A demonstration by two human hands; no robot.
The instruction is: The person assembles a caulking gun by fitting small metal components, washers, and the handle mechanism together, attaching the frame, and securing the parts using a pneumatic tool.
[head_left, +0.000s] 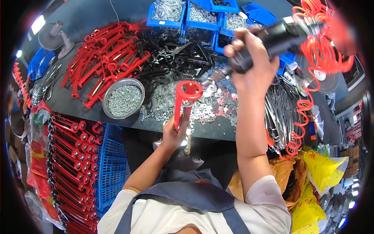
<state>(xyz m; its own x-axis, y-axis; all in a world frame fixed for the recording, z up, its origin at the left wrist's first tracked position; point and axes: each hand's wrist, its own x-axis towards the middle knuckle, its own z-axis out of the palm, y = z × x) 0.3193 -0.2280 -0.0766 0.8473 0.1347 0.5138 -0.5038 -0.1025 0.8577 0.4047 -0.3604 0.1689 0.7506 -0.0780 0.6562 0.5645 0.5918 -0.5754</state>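
Note:
My left hand is closed around the lower part of a red caulking gun frame, which stands upright over the near edge of the bench with its open ring at the top. Raised to the right, my right hand grips a black air screwdriver. The tool's metal bit points down and left toward the ring; whether they touch I cannot tell. A coiled red air hose hangs from the tool's far end, which is blurred. Flat metal plates and small washers lie scattered behind the frame.
Left on the bench are a pile of red frames and a steel bowl of small metal parts. Black handles and blue bins lie behind. Metal rods stand right. Stacked red frames and a blue crate stand lower left.

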